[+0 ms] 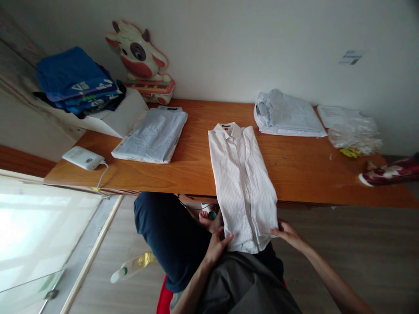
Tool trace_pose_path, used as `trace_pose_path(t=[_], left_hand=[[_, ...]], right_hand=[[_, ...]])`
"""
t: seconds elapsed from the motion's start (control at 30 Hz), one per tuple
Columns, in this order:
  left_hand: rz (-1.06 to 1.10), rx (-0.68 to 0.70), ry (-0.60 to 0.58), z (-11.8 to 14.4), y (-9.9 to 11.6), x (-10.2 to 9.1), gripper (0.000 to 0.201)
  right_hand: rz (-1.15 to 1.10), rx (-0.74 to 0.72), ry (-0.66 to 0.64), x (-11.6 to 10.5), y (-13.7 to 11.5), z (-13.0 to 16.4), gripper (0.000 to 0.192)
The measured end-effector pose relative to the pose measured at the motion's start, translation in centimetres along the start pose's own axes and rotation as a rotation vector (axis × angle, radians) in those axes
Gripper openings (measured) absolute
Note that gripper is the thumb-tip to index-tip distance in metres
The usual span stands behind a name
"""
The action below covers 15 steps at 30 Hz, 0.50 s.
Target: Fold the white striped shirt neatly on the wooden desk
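Note:
A white striped dress shirt (240, 183) lies front up, with its collar on the wooden table (196, 131) and its lower part hanging over the front edge toward my lap. The sides are folded in and the sleeves are out of sight. My left hand (218, 246) pinches the left corner of the hem, thumb on top of the cloth. At the right side of the hem, my right hand (288, 234) grips the other edge between thumb and fingers. Between the two hands the hem looks fairly flat.
Folded light shirts (152, 135) lie at left beside a white power bank (83, 158). Blue clothes (78, 83) top a white box (131, 109). Behind stands a cow toy keyboard (144, 61). Wrapped shirts (288, 113) and a plastic bag (355, 133) lie right. A bottle (134, 266) is on the floor.

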<state>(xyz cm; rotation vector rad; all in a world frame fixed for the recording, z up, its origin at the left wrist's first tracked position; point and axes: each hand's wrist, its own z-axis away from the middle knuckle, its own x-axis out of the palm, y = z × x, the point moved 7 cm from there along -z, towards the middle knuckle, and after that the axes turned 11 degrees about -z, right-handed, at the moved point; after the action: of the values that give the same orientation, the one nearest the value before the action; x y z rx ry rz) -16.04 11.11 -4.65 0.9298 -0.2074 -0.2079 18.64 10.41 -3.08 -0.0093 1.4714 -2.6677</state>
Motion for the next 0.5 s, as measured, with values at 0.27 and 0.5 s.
trace_pose_path(t=[0.27, 0.5], left_hand=[[-0.071, 0.025, -0.014, 0.9, 1.2, -1.0, 0.072], [-0.135, 0.055, -0.017, 0.7, 1.5, -0.5, 0.067]], right_hand=[[-0.015, 0.067, 0.023, 1.4, 1.8, 0.1, 0.064], [0.016, 0.084, 0.047, 2.3, 0.1, -0.1, 0.057]])
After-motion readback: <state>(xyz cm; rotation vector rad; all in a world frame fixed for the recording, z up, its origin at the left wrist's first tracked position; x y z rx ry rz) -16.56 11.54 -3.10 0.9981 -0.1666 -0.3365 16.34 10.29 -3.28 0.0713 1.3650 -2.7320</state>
